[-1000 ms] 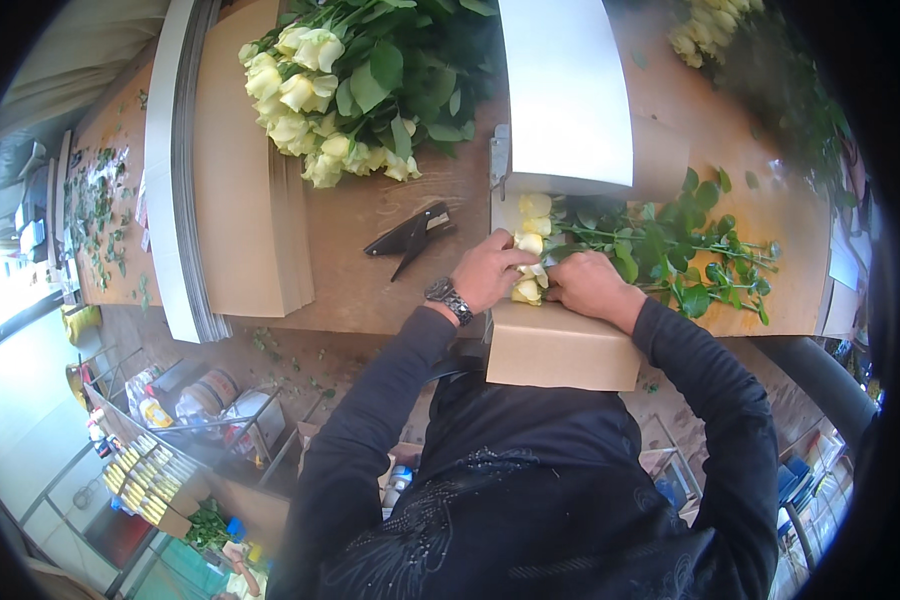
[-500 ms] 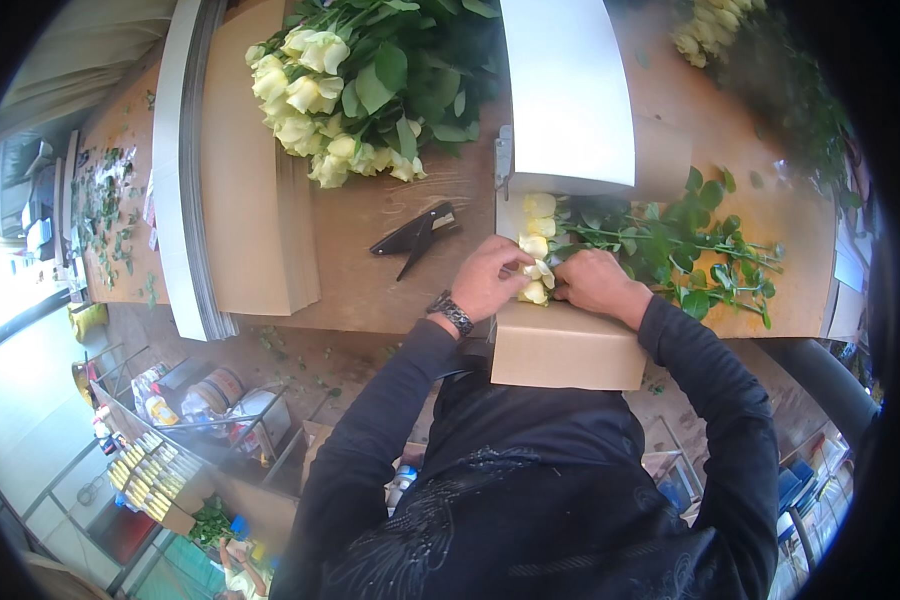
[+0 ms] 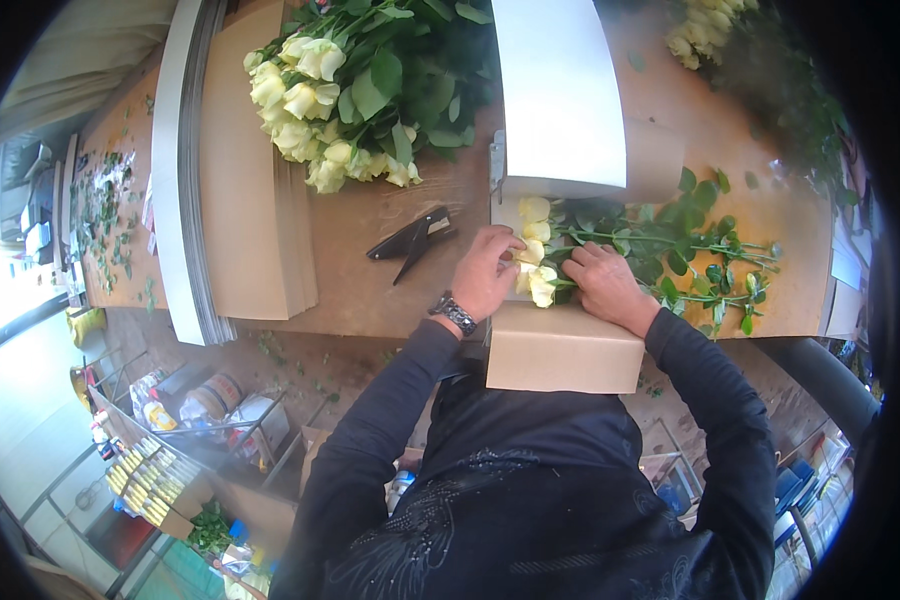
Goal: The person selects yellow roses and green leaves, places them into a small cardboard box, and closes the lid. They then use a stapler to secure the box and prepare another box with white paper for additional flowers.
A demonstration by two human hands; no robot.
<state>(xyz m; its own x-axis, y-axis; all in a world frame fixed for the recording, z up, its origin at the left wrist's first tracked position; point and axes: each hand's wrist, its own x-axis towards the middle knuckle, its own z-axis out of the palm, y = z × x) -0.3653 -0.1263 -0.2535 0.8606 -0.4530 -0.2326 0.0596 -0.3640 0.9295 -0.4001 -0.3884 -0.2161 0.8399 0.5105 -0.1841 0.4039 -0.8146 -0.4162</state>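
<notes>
Dark long sleeves, metal wristwatch [image 3: 458, 314]

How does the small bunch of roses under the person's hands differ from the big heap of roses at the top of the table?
The small bunch has only a few pale yellow heads; the big heap has many. The small bunch lies flat on brown paper with stems pointing right, both the left hand and right hand on it; the big heap lies untouched on the table. Both are pale yellow with green leaves.

free: bare tabletop [image 3: 400, 300] | obstacles: stapler [image 3: 410, 240], bouquet [image 3: 355, 90]
</notes>
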